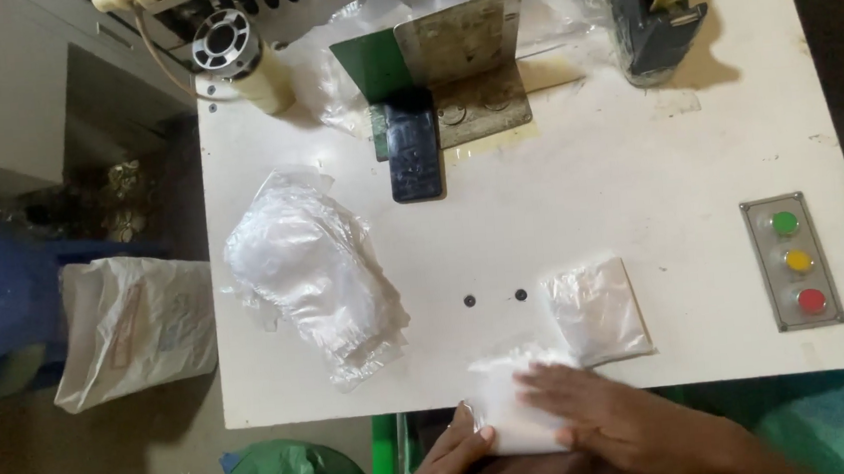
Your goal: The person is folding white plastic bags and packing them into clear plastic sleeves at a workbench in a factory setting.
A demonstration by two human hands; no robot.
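Taking the small white packet (516,415) at the near edge of the table (638,180) as the landmark: well to its left and farther up the table lies a loose heap of clear plastic bags (309,271), and beyond the table's left edge, lower down, a white sack (133,325) sits on the floor. The left hand (447,463) comes in from below-left of the packet, its fingers (468,439) curled close together and touching the packet's lower left corner. The packet itself overhangs the table edge a little, its long side running roughly left to right, so it lies between the two hands. The right hand (622,422) rests on its right half, fingers (549,385) stretched flat and slightly spread, pointing left and pressing down; this hand covers more of it than the left. Just up and right of the packet, touching or nearly so, lies a filled clear bag (598,308). Far right sits a panel of three coloured buttons (793,261)
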